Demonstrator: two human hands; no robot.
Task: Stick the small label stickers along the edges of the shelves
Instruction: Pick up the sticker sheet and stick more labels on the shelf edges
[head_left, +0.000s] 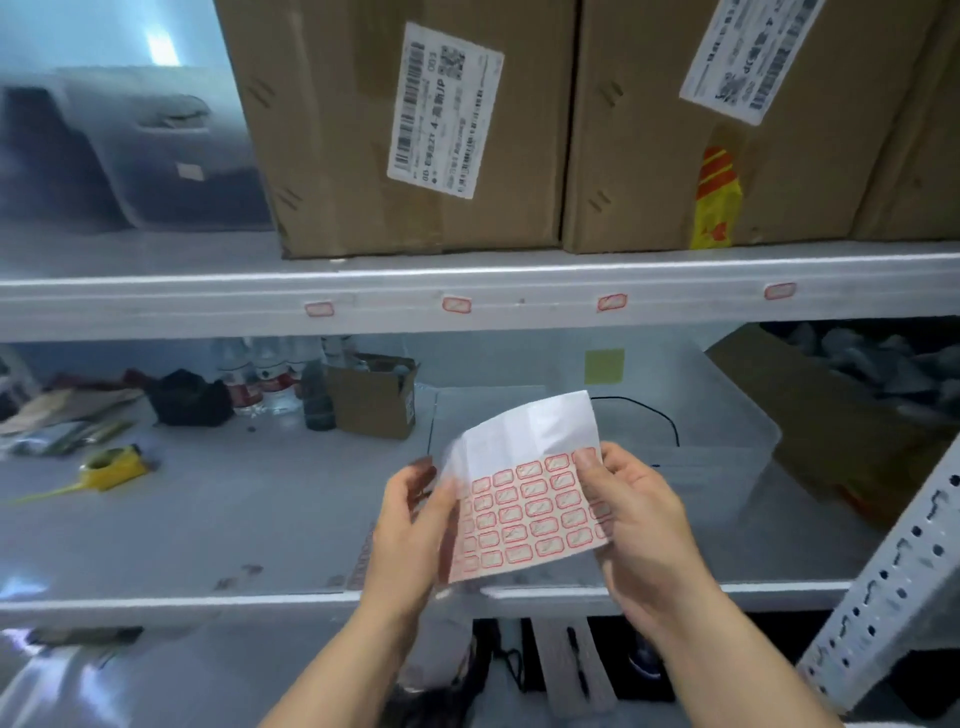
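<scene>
Setting: grey metal shelving (156, 312) in a storage room, seen from the front, with two open tiers in view.
Upper shelf edge: four red-bordered label stickers (456, 304) are stuck along the front lip, spaced apart from roughly 10 o'clock to 2 o'clock of the frame centre.
Upper shelf load: two cardboard boxes (405, 130) stand side by side at 12 o'clock, each with a white barcode label; a yellow-and-red tape strip (716, 197) sits on the right box. A blurred translucent bin (130, 150) is at 10 o'clock.
Sticker sheet: sticker sheet (524, 509) — rows of red-bordered blank labels — is held just in front of the lower shelf, slightly below centre, with its upper part curled back to show white backing.
Left hand: left hand (415, 525) grips the sheet's left edge, fingers curled behind it and thumb at the front.
Right hand: right hand (644, 519) pinches the sheet's right edge, thumb pressed on the upper-right labels and fingers wrapped behind.
Lower shelf, 9 o'clock: yellow tape dispenser (111, 467), black bag (189, 397), water bottles (260, 374) and small open carton (376, 392).
Lower shelf, 3 o'clock: clear plastic tub (727, 457) — directly behind the sheet — and a tilted brown box (831, 431).
Upright: perforated steel post (893, 582) at 4 o'clock.
</scene>
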